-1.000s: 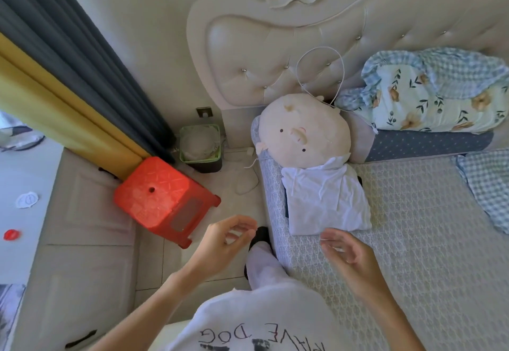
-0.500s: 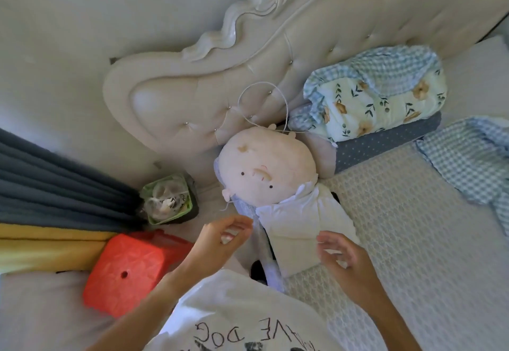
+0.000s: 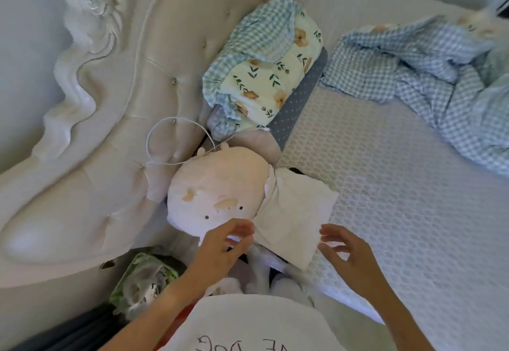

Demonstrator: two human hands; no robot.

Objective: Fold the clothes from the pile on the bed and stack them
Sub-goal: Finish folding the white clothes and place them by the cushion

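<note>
One folded white garment (image 3: pixel 293 220) is observed lying flat on the bed (image 3: pixel 399 213), touching the plush toy (image 3: pixel 217 188) at its 9 o'clock. No stack of several items is evident; this is judged the first piece laid down. A rumpled blue checked fabric (image 3: pixel 429 81) is seen at 2 o'clock from the garment, well apart, and is judged to be unfolded work remaining, though whether it is clothing or bedding cannot be told.

The left hand (image 3: pixel 223 248) is held at the garment's 8 o'clock edge, the right hand (image 3: pixel 349 257) at its 4 o'clock corner. Both are loosely spread; nothing is gripped.

Partial inverted lettering, apparently "DOG", is noted on the person's shirt (image 3: pixel 261 328). No brands are legible.
</note>
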